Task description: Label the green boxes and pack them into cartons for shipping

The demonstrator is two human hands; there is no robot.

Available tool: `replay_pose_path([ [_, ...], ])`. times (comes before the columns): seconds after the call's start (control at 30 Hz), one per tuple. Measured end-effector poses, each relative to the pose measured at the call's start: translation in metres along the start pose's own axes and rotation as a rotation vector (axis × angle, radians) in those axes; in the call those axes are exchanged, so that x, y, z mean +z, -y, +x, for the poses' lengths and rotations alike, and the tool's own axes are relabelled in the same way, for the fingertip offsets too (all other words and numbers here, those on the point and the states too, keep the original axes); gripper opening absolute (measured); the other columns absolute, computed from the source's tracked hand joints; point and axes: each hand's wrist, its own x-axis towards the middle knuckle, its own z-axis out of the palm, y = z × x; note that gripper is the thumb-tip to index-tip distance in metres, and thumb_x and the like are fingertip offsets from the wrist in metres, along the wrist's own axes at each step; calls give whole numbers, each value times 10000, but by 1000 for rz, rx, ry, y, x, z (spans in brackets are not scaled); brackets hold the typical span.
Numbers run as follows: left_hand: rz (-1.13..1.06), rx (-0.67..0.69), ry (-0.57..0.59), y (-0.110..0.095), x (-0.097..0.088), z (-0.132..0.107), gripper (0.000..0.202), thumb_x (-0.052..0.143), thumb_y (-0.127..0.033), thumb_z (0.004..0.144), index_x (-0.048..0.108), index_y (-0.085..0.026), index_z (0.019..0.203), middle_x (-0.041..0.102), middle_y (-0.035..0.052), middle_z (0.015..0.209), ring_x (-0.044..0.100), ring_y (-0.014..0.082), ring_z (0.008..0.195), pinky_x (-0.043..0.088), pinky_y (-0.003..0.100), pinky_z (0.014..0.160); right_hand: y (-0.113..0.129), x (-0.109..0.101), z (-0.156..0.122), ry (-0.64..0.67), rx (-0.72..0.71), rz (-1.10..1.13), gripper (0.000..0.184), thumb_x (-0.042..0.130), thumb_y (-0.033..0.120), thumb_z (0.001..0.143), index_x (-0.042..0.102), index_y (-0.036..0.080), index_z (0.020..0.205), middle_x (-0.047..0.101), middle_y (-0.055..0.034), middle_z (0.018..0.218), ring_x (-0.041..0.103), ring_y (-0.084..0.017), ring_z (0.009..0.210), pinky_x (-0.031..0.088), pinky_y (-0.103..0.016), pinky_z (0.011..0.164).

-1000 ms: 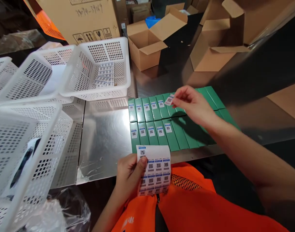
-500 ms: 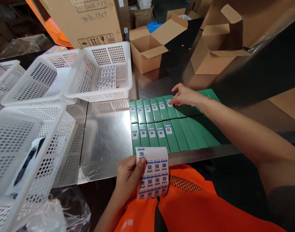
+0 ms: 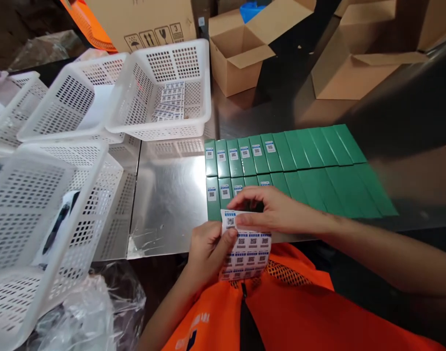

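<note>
The left hand held the sticker sheet; right hand pinched 1 sticker. About half the green boxes had none.

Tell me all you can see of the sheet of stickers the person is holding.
The sticker sheet is white, glossy-looking paper with rows of small labels, each with a blue band above a square code. Its top curls over, mostly bare there but for one label at the upper left. It hangs upright at the near edge of the metal table, over an orange vest. The left hand grips its left edge, thumb on front; the right hand touches its top.
</note>
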Motion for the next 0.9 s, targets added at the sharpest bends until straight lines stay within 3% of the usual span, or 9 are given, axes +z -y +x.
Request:
replay_pose_path([
  [0.13, 57, 62, 51, -3, 4, 2, 497, 497, -481, 1004, 560, -174, 618, 538, -18, 549, 491, 105, 543, 331, 240, 561, -4, 5, -2, -185, -105, 3, 103, 796, 319, 810, 802, 234, 868, 733, -14, 859, 658, -148, 798, 486, -285, 726],
  [0.23, 96, 110, 105, -5, 8, 0, 487, 518, -470, 998, 564, -172, 616, 547, -20, 546, 501, 100, 532, 319, 236, 547, -9, 4, -6, -334, -172, 12, 80, 817, 285, 795, 825, 270, 873, 733, -6, 831, 670, -142, 789, 511, -284, 746],
  [0.4, 100, 235, 162, -8, 9, 0, 438, 495, -345, 1017, 504, -172, 615, 505, -30, 546, 471, 82, 524, 289, 229, 534, -7, 0, -11, -474, -154, 101, 74, 837, 313, 764, 824, 282, 830, 758, -11, 864, 694, -156, 781, 552, -298, 724],
  [0.5, 64, 280, 201, -11, 8, -1, 415, 514, -335, 1008, 497, -176, 625, 499, -23, 558, 473, 94, 544, 290, 246, 555, -5, -28, -5, -584, -154, 121, 87, 811, 335, 793, 811, 275, 856, 768, -7, 861, 704, -168, 807, 569, -327, 773],
  [0.63, -7, 312, 289, -12, 9, -4, 386, 506, -313, 1004, 470, -182, 642, 484, -17, 581, 466, 106, 568, 285, 271, 587, -14, -102, 12, -903, -117, 30, 50, 787, 261, 821, 779, 240, 866, 745, -9, 831, 667, -145, 759, 565, -307, 735],
  [0.7, -20, 301, 305, -10, 10, -6, 363, 504, -305, 1003, 478, -184, 661, 500, -13, 597, 477, 108, 574, 283, 275, 587, -22, -138, 21, -866, 62, 6, 57, 772, 166, 822, 758, 220, 823, 711, -4, 757, 624, -118, 683, 534, -256, 641],
  [0.77, -14, 289, 299, -7, 10, -8, 347, 506, -299, 1002, 491, -184, 675, 517, -11, 605, 490, 109, 577, 288, 274, 587, -31, -162, 29, -727, 245, 8, 129, 739, 84, 825, 729, 196, 762, 676, -6, 687, 588, -99, 613, 503, -226, 573],
  [0.9, 14, 275, 263, -2, 9, -13, 352, 497, -305, 1006, 501, -183, 676, 530, -8, 601, 497, 110, 574, 298, 271, 581, -46, -177, 35, -583, 395, 6, 142, 726, 59, 819, 680, 182, 765, 654, -3, 657, 567, -85, 559, 497, -204, 534],
])
